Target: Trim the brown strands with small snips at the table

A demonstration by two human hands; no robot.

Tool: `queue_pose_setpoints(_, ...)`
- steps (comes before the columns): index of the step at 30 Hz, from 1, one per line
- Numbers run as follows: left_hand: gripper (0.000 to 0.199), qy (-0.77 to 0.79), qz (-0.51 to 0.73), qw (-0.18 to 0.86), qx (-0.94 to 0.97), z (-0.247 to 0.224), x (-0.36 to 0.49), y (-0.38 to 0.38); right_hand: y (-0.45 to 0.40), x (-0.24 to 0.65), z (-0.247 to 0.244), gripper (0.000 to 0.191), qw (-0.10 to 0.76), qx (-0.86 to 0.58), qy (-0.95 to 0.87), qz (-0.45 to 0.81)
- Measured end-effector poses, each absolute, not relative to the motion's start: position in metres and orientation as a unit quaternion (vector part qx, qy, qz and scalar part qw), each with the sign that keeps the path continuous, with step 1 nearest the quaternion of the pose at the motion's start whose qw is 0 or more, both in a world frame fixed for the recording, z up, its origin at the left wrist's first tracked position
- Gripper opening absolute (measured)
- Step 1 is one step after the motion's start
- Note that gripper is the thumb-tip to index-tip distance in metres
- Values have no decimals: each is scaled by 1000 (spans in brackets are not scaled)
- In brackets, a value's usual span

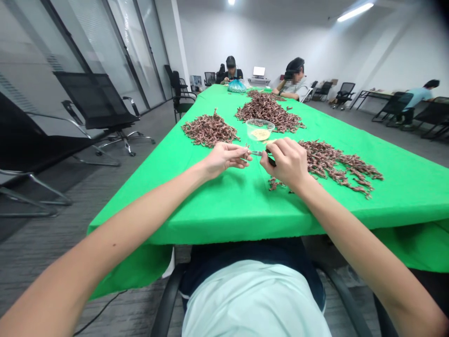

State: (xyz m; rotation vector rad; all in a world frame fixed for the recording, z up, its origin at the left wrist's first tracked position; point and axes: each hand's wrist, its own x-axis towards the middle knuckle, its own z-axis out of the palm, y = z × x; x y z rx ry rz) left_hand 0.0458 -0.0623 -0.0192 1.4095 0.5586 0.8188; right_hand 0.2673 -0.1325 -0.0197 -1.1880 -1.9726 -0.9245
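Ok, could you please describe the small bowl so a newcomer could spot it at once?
On the long green table, find the left hand and right hand. Just beyond them, before the big brown heap, sits a small clear plastic bowl, set apart by the pale yellow stuff inside.

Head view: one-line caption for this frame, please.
Left hand and right hand meet at a small metal tool over a green-clothed table, near a clear bowl and brown piles.

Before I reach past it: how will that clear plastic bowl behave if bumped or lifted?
The clear plastic bowl looks thin-walled, so it is probably light and may skid or tip if nudged, its rim seeming wider than its base. The pale yellow contents sit low and likely add little weight. Its smooth sides may feel slippery.
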Motion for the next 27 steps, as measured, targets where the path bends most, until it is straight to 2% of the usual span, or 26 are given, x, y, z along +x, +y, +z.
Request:
queue_pose_setpoints(14,34,249,348,665,612,-18,48,-66,-134,267,-19,26,313,-444,-759,-359)
queue_pose_setpoints(27,35,243,335,669,617,-16,47,-69,-134,268,-19,27,301,-381,-728,-483)
